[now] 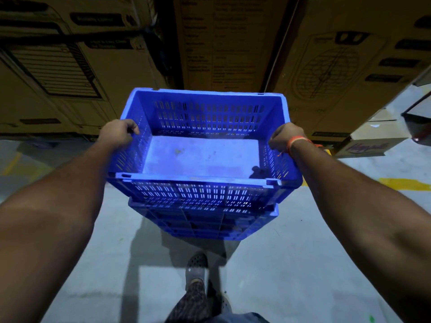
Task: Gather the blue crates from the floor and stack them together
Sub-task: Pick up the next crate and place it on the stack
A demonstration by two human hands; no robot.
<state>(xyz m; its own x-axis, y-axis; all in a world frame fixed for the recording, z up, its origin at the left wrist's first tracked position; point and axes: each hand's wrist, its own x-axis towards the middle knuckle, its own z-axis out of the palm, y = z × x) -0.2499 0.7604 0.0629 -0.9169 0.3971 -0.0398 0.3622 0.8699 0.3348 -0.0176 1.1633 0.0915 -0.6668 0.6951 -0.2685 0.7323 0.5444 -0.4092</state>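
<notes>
1. Head view: both bare forearms are stretched forward and downward from the lower corners, converging slightly toward a top blue crate (205, 155).
2. The left hand (119, 134) is placed on the crate's left rim, knuckles up, wrist roughly straight with the forearm; its fingers (133, 128) are curled over the rim and clenched on it.
3. The right hand (285, 138) is set on the opposite rim in a mirrored pose; its fingers (274, 142) are wrapped over the edge and closed on it. An orange wristband (295, 143) is worn just behind that hand.
4. Between the two sets of fingers the crate's open interior is seen, with slotted walls and a pale, scuffed bottom; the crate is held level.
5. Directly below the fingers, a lower blue crate (203, 222) is seen under the held one, its near edge showing beneath and slightly offset. Whether the top crate is fully seated on it cannot be told.
6. The lower crate stands on the grey floor (291, 264); a yellow floor marking (403, 184) lies out to the right of the right-hand fingers.
7. Beyond the fingers, printed cardboard boxes (221, 43) are stacked as a wall just behind the crates.
8. Nearer than the fingers, at the bottom centre, a foot in a perforated clog (196, 266) is placed on the floor.
</notes>
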